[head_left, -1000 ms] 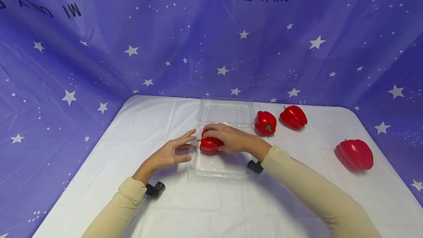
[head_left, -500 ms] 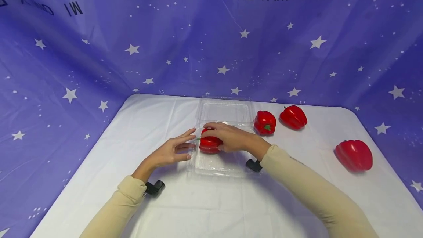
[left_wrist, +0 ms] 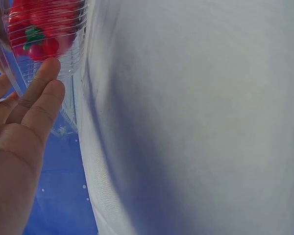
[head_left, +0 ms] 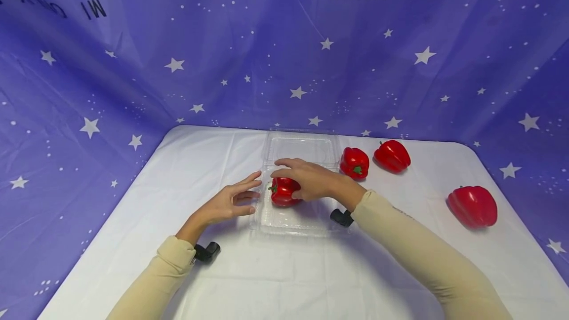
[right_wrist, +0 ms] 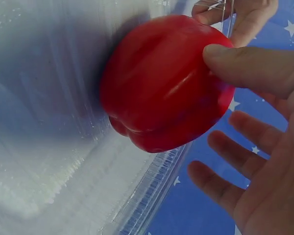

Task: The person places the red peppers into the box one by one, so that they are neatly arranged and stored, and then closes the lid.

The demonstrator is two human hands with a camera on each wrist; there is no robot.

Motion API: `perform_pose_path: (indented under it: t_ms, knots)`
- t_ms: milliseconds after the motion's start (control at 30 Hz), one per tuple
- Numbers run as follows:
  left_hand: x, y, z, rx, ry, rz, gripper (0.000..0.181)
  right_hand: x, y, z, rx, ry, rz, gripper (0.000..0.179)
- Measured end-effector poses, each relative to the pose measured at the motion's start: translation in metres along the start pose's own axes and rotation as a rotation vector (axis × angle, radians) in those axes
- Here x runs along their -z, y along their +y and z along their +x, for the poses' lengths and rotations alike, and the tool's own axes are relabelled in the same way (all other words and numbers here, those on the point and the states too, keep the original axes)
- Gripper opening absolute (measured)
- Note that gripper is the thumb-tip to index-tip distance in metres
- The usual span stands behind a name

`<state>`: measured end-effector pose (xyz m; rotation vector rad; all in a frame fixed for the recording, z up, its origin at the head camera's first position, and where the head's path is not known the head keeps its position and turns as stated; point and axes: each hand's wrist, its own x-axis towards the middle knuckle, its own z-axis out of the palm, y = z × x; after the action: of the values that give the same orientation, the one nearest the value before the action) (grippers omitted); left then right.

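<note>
A red bell pepper (head_left: 284, 192) with a green stem lies on its side in the left part of an open clear plastic clamshell container (head_left: 291, 228). My right hand (head_left: 311, 180) is over the pepper. In the right wrist view its thumb (right_wrist: 235, 63) touches the pepper, while several fingers (right_wrist: 235, 152) are spread apart from it. My left hand (head_left: 224, 205) is at the container's left side, fingers extended. The left wrist view has these fingertips (left_wrist: 51, 68) against or very close to the ribbed clear wall, with the pepper behind it.
Two red bell peppers, one nearer (head_left: 354, 163) and one farther (head_left: 392, 156), lie right of the container's raised lid (head_left: 302, 148). Another pepper (head_left: 472, 206) lies at the far right of the white-covered table (head_left: 275, 280). A blue star-patterned curtain (head_left: 249, 53) surrounds the table.
The pepper in the container has turned slightly, its stem now facing more toward the viewer. My right hand's fingers have lifted and loosened from it. The left hand has hardly moved.
</note>
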<state>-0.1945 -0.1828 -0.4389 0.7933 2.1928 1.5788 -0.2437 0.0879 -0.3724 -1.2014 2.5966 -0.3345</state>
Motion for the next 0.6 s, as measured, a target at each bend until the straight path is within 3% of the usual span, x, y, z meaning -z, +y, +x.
perform_pose_path:
  t_ms: [233,600]
  knots:
    - [-0.0014,-0.0004,0.0003,-0.005,-0.003,-0.006,0.073,-0.0051,-0.0024,0.0037,0.02,0.015,0.003,0.058]
    - [-0.0007,-0.0003,0.0001,-0.009,-0.003,-0.006,0.072,-0.0085,-0.0032,0.0021,0.039,0.057,-0.012,0.059]
